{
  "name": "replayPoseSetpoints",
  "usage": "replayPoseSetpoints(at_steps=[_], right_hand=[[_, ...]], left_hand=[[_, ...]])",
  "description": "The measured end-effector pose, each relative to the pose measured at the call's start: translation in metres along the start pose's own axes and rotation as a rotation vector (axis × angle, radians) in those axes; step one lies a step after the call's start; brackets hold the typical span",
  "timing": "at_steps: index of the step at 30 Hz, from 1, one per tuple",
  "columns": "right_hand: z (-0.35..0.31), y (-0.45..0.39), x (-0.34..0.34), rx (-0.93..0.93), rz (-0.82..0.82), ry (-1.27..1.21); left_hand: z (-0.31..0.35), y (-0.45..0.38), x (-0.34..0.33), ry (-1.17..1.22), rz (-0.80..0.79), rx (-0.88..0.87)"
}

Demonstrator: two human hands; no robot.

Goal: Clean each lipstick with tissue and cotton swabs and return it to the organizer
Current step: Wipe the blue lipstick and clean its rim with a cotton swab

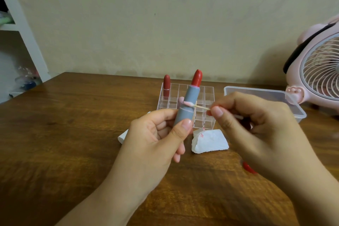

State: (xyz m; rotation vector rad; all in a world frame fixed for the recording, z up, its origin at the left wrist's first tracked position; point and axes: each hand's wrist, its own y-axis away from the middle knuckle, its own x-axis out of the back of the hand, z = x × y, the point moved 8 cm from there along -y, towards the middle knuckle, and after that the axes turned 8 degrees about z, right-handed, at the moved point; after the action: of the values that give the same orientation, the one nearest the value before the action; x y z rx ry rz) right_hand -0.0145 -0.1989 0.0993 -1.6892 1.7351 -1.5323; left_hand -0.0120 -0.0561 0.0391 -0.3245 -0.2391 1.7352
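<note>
My left hand [161,134] grips an upright grey lipstick tube [187,104] with its red bullet extended at the top. My right hand [253,121] pinches a wooden cotton swab [200,106] whose pink-stained tip touches the seam of the tube. Behind stands a clear grid organizer [207,97] on the wooden table, with a dark red lipstick [167,86] upright in its back left cell. A folded white tissue [211,141] with red smears lies in front of the organizer.
A clear lidded plastic box [286,102] sits to the right of the organizer, with a pink desk fan [319,71] behind it. A white object [123,136] lies partly hidden under my left hand. A red object [248,168] peeks out below my right wrist.
</note>
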Motion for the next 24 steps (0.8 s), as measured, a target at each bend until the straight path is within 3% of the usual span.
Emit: replayPoseSetpoints(at_steps=[6, 12, 16, 24], right_hand=[[0.002, -0.001, 0.007, -0.011, 0.085, 0.058], [-0.002, 0.000, -0.002, 0.018, 0.001, -0.003], [0.002, -0.001, 0.007, -0.019, 0.092, 0.022], [-0.002, 0.001, -0.004, 0.025, -0.005, -0.024]], left_hand=[[0.004, 0.002, 0.005, -0.068, 0.076, -0.027], [0.006, 0.003, 0.009, -0.100, 0.121, -0.046], [0.007, 0.004, 0.007, -0.099, 0.106, -0.053], [0.002, 0.002, 0.000, 0.006, 0.023, 0.021]])
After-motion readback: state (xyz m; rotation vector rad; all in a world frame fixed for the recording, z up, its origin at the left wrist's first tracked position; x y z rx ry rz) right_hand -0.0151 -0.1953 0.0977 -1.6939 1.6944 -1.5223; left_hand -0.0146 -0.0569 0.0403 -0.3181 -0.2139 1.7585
